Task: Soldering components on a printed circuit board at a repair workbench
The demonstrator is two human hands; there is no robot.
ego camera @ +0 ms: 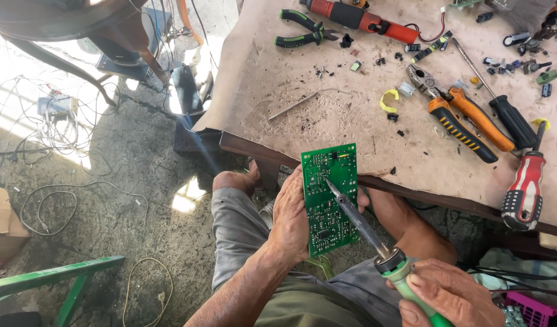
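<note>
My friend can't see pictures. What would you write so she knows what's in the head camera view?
A person's left hand holds a green circuit board upright over their lap while the right hand points a green-handled soldering iron at its middle. Behind it, a worn workbench carries pliers, screwdrivers and small scattered parts.

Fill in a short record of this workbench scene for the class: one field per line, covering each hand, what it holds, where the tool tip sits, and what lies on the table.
Left hand: holds a green circuit board upright by its edge
Right hand: grips a soldering iron by its green handle
Tip position: on the board's upper middle
Table: worn brown top, scattered small parts
Tools on table: orange-handled pliers, red and black screwdriver, black and green pliers
Floor: loose cables
</note>
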